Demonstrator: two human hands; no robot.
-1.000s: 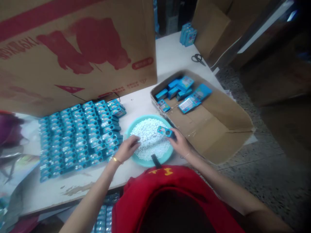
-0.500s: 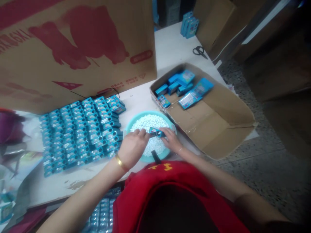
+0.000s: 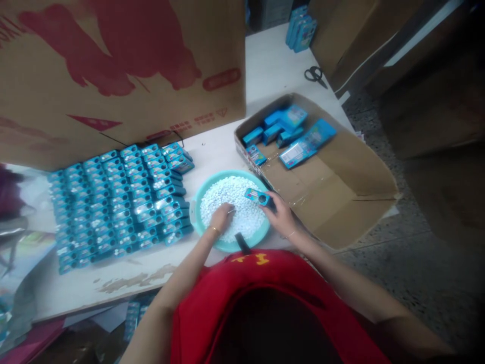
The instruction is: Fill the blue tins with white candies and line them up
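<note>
We hold a small blue box (image 3: pixel 252 194) by 1 end in our right grip (image 3: pixel 281 216), over a turquoise basin (image 3: pixel 196 205). Our left grip (image 3: pixel 221 218) dips into white pellets (image 3: pixel 227 189) there; whether it holds any, we cannot tell. The box looks light and fairly stiff but crushable, so we judge a gentle pinch on its sides best, clear of the dark round opening (image 3: pixel 262 199). The pellets look light and apt to roll. Left of both grips, more boxes (image 3: pixel 113 202) line the worktop (image 3: pixel 220 146).
</note>
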